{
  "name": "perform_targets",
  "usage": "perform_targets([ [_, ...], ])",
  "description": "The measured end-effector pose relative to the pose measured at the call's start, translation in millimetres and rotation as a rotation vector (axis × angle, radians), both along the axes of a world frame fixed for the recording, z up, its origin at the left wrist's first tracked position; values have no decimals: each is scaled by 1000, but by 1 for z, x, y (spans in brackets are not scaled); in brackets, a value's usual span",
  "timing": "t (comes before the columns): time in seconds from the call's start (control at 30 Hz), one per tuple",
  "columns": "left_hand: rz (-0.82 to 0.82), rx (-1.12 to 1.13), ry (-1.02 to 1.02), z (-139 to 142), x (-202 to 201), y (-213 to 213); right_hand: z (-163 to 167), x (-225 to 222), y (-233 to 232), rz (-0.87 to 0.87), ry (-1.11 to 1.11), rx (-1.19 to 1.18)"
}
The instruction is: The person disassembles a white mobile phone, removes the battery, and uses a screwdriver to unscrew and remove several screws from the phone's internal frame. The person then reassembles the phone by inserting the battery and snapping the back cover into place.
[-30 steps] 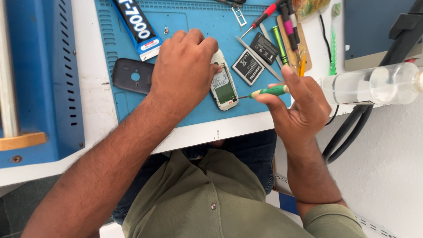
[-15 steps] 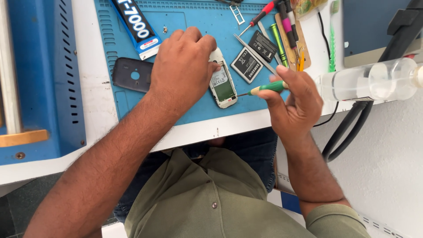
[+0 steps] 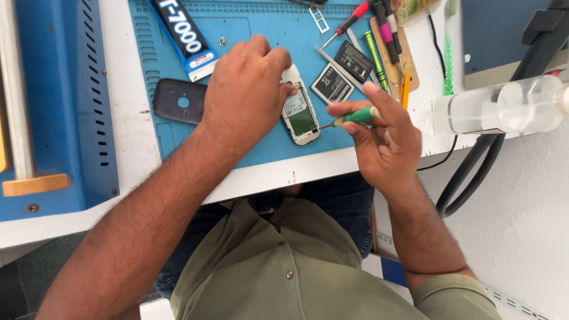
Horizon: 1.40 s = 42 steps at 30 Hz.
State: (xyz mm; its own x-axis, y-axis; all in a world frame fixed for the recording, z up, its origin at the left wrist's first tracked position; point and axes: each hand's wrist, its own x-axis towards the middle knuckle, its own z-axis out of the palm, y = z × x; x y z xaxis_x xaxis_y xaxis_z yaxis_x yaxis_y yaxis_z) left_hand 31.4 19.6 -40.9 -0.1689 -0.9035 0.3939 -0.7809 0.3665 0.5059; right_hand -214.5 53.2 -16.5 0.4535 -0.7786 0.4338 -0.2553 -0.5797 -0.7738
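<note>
Left hand (image 3: 246, 98) is clamped over the top of the opened phone (image 3: 300, 112), pinning it to the blue mat (image 3: 249, 32). Right hand (image 3: 382, 133) grips a green-handled screwdriver (image 3: 354, 117), tip at the phone's right edge. I'd keep the driver square and the pressure light. Batteries (image 3: 341, 74) crowd the right; the back cover (image 3: 178, 101) lies left; the surface edge (image 3: 308, 175) is close.
</note>
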Motion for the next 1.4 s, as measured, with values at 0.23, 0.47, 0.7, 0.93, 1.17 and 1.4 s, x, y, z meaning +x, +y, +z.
perform_targets([
  [0.23, -2, -4, -18, -3, 0, -2, -1, 1, -1, -12, 54, -25],
  [0.47, 0, 19, -2, -2, -1, -1, 0, 3, -1, -72, 183, -89],
  [0.7, 1, 68, 0, 0, -1, -1, 1, 1, 0, -92, 227, -103],
  [0.93, 106, -71, 168, 25, 21, -6, -3, -3, 3, -82, 166, -55],
  [1.17, 306, -258, -95, 15, 49, -10, -17, -4, 18, -101, 60, -123],
  [1.4, 306, -204, -299, 7, 46, -14, -29, -24, 25, -164, -36, -118],
])
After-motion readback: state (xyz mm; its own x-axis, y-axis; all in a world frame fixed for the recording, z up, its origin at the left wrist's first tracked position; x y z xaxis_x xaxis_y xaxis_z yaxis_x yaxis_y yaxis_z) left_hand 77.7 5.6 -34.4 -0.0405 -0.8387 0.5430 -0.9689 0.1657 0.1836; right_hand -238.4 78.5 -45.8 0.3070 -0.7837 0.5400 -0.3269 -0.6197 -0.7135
